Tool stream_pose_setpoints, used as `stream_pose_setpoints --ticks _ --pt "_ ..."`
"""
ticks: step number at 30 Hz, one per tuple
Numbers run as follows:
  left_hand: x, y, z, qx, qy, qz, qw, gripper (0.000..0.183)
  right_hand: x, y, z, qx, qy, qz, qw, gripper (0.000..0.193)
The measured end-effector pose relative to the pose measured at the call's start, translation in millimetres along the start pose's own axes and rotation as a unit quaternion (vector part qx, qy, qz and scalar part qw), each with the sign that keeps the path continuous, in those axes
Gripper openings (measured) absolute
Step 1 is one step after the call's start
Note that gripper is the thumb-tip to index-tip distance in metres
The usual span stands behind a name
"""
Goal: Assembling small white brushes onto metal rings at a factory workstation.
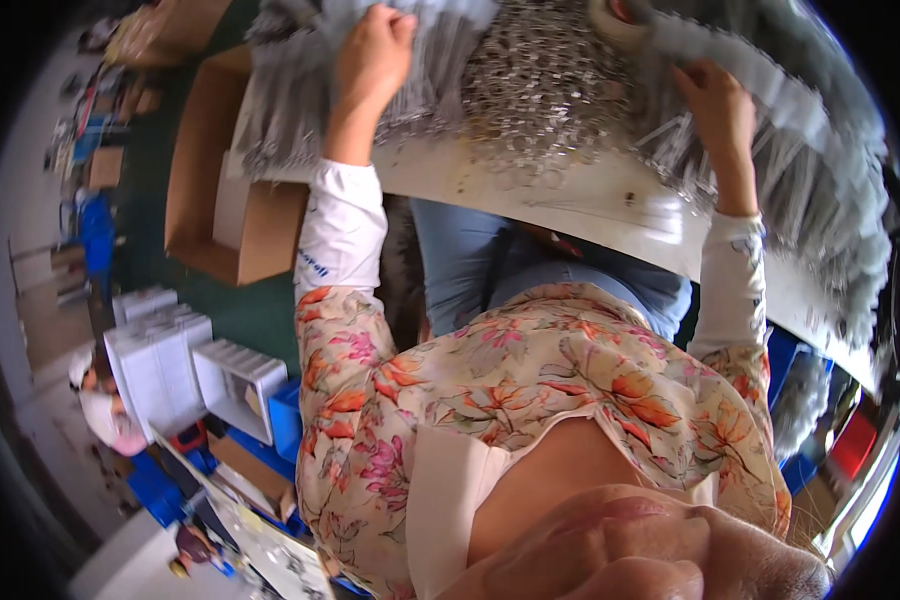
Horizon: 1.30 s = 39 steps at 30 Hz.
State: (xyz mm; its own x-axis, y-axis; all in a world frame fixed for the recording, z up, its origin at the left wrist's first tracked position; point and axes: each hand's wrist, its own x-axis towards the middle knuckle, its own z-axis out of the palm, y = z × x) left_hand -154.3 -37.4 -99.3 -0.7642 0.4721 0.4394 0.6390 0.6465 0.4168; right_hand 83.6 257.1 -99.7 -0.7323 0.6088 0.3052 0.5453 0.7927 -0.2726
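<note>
Pretty cramped here: the white flat surface (570, 195) curves close to the lap, its near edge just above the knees, and heaps cover most of it. An open brown cardboard box (210, 180) sits just off its left edge. The left hand (370, 55) is curled down onto a bundle of thin grey metal rods (290, 110), fingers closed over the tops. The right hand (715, 105) presses into another grey pile of rods (820, 190); can't tell if it's gripping. A glittery heap of small silvery metal rings (540, 80) lies between the hands.

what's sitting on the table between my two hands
In the head view, a heap of small shiny metal rings lies between the left hand and right hand.
</note>
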Motion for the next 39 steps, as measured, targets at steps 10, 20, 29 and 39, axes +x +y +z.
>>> stream_pose_setpoints --ticks 10,20,29,39 --pt "2 -99 -99 -0.177 0.112 -0.156 0.965 0.024 -10 1 -48 0.618 0.205 0.084 0.754 0.028" --pt "-38 -249 -65 0.007 -0.117 -0.127 0.985 0.027 -44 166 -102 0.385 0.160 0.177 0.892 0.021" --pt "-9 -183 -77 -0.016 -0.080 -0.138 0.987 0.021 -52 182 -87 -0.072 0.148 0.201 0.966 0.024" --pt "8 -78 -106 -0.046 0.134 -0.054 0.988 0.027 -47 205 -166 0.278 0.490 0.137 0.815 0.018"
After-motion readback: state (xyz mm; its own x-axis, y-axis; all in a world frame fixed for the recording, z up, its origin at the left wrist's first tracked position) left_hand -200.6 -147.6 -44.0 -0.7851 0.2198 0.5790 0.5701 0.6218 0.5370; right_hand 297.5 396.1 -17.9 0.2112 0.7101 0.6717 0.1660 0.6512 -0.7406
